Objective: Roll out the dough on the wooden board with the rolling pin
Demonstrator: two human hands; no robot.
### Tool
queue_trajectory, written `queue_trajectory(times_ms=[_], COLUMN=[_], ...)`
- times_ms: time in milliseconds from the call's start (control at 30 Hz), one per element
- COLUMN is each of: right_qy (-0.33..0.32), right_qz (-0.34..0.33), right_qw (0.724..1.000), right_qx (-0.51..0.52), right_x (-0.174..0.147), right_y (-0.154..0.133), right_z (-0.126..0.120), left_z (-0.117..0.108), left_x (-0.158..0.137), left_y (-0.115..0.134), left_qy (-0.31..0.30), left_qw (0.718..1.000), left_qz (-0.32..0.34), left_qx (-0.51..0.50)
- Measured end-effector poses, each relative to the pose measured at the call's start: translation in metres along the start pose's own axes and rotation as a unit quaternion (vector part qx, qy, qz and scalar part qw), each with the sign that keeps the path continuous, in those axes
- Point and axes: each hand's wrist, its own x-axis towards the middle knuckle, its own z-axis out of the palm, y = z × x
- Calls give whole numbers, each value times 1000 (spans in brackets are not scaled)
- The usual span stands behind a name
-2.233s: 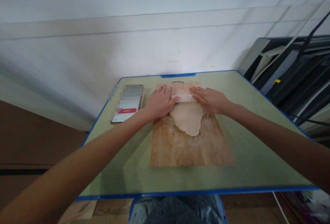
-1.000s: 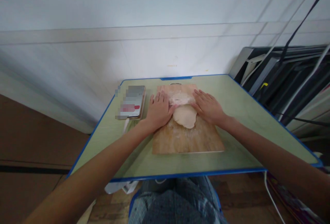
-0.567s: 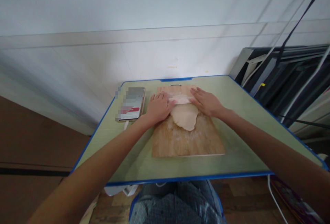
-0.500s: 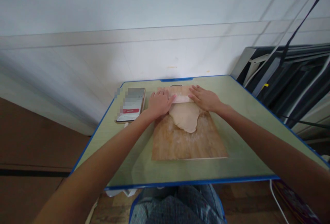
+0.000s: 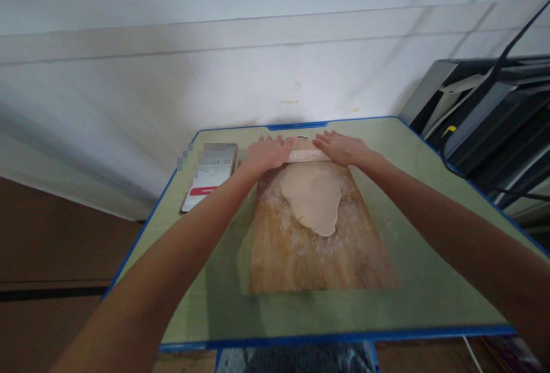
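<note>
A pale rolling pin [image 5: 310, 156] lies crosswise near the far end of a wooden board [image 5: 283, 264]. Under and in front of it spreads a thin flat sheet of dough [image 5: 313, 195], tapering to a point towards me. My left hand [image 5: 270, 152] rests palm down on the pin's left end, fingers stretched out over it. On the right end lies my right hand [image 5: 339, 146], its fingers likewise extended rather than wrapped round. Both palms hide the pin's ends. White flour dusts the wood around the dough.
A phone [image 5: 210, 175] showing a timer lies left of the board on the green table [image 5: 429, 189] with blue edging. A white wall [image 5: 258, 86] stands behind. Dark folded items [image 5: 507, 126] and a black cable [image 5: 507, 52] are at the right.
The rolling pin and both hands have moved slightly away from me, towards the board's far end, and more of the dough sheet shows. The camera view has also shifted.
</note>
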Motion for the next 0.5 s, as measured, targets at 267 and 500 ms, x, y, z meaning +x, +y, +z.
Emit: queue_trajectory(times_ms=[267,500], right_qy=[133,69], right_qz=[-67,-35], right_qw=[988,997], right_qx=[-44,-5], right_x=[-87,-48], right_y=[-12,-7], right_z=[18,9], left_z=[-2,5], left_x=[-94,-56], left_y=[19,12], left_qy=[16,54], left_qw=[996,996], left_qz=[75,47], left_qx=[52,46])
